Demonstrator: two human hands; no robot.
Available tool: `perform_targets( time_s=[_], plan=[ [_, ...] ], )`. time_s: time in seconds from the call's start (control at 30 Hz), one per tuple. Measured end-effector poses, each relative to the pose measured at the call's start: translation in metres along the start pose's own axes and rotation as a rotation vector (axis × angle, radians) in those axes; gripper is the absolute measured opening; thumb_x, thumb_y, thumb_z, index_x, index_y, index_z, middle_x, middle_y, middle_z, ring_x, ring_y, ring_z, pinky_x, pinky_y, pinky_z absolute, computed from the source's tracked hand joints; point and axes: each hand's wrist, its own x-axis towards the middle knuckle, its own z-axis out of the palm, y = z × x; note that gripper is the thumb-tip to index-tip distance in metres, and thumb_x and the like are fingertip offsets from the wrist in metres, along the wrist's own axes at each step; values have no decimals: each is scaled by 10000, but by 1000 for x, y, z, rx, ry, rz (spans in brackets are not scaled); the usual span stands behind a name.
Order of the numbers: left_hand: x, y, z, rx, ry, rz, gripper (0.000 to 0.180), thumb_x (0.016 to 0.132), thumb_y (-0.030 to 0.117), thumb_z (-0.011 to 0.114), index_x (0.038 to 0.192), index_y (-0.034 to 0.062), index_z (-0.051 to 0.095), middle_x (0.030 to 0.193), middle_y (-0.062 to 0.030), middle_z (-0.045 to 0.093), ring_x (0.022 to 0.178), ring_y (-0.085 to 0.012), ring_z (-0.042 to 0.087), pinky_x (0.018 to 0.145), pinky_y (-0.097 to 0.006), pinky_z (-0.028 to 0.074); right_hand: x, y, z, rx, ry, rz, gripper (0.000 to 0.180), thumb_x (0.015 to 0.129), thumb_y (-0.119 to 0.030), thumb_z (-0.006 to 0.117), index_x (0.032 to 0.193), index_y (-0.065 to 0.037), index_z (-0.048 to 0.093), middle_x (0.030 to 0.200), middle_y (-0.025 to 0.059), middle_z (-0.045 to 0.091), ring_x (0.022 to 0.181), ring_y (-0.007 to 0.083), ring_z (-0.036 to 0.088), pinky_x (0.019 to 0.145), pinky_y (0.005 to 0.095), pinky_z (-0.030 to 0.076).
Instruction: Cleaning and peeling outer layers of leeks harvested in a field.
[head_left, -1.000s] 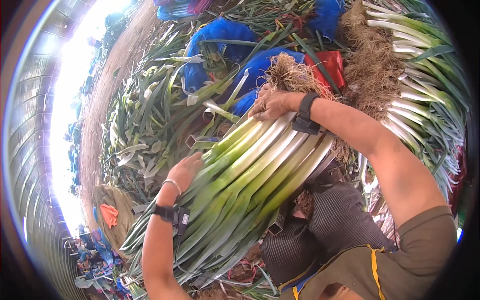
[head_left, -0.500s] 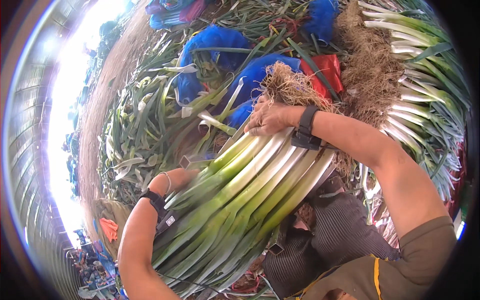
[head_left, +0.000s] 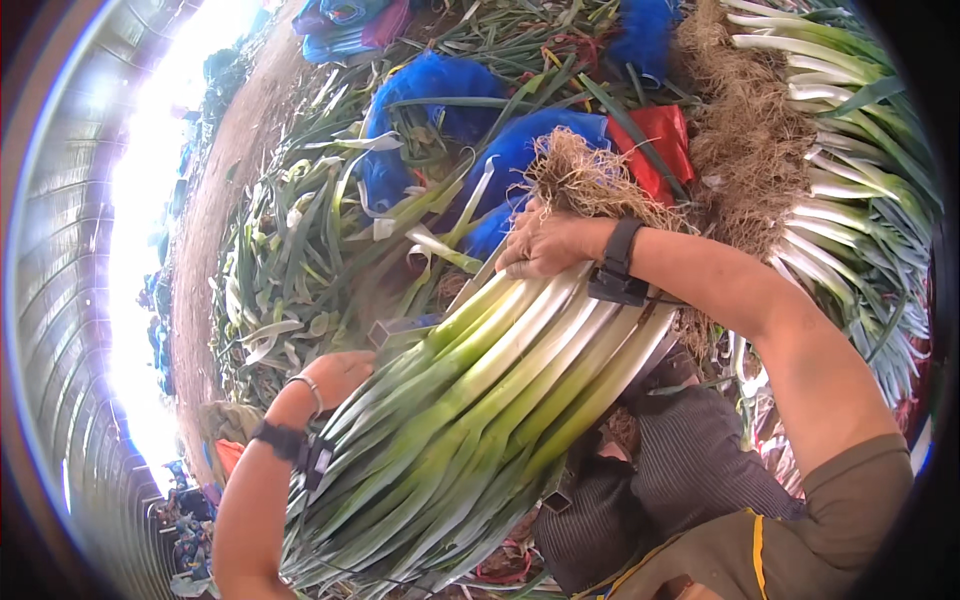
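A thick bundle of leeks [head_left: 500, 370] lies slantwise in front of me, its green leaves toward the lower left and its pale roots [head_left: 590, 165] at the upper end. Across the white stalks just below the roots rests my right hand [head_left: 548, 242], its fingers curled over the bundle's far edge. My left hand [head_left: 342, 380] is at the left edge of the leaves, touching or right beside them; its fingertips are partly hidden. Dark bands sit on both wrists. Under the bundle, a square metal tube end [head_left: 557, 498] shows.
Trimmed leek leaves [head_left: 290, 240] are heaped at the left and back. Blue mesh bags [head_left: 435, 95] and a red piece of plastic [head_left: 655, 150] lie beyond the bundle. More leeks [head_left: 830, 190] form a row at the right, roots inward. My striped-clad legs [head_left: 690, 450] are below.
My left hand has moved a little left and down along the outer leaves, which now lie more evenly together. The right hand stays on the stalks.
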Motion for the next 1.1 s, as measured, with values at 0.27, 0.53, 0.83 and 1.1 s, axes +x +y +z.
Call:
perform_targets(
  time_s=[0.27, 0.53, 0.83, 1.1],
  plan=[
    [92, -30, 37, -902, -320, 429, 446, 855, 136, 547, 1300, 108, 551, 1254, -79, 614, 1114, -213, 586, 954, -377, 437, -5, -2, 3, -50, 104, -25, 371, 952, -453, 454, 1143, -241, 691, 1100, 30, 680, 1084, 247, 552, 975, 423, 304],
    [106, -45, 32, -335, -283, 577, 505, 951, 352, 446, 1377, 81, 441, 1352, -148, 510, 1188, -324, 528, 980, -549, 409, -4, 0, 6, -39, 123, -27, 376, 956, -448, 443, 1132, -228, 692, 1073, 28, 689, 1074, 240, 568, 969, 416, 313],
    [108, -47, 48, -400, -256, 67, 490, 951, 352, 459, 1369, 97, 449, 1339, -124, 522, 1181, -294, 523, 978, -487, 407, -5, -2, 3, -38, 126, -29, 376, 940, -449, 460, 1116, -214, 695, 1080, 37, 688, 1079, 241, 571, 974, 421, 321],
    [108, -51, 60, -496, -244, 210, 477, 951, 352, 471, 1363, 111, 457, 1329, -102, 532, 1175, -268, 519, 976, -432, 405, -1, 1, 9, -60, 123, -10, 363, 931, -464, 446, 1078, -256, 705, 1051, 42, 680, 1071, 255, 546, 965, 452, 315]
  ],
)
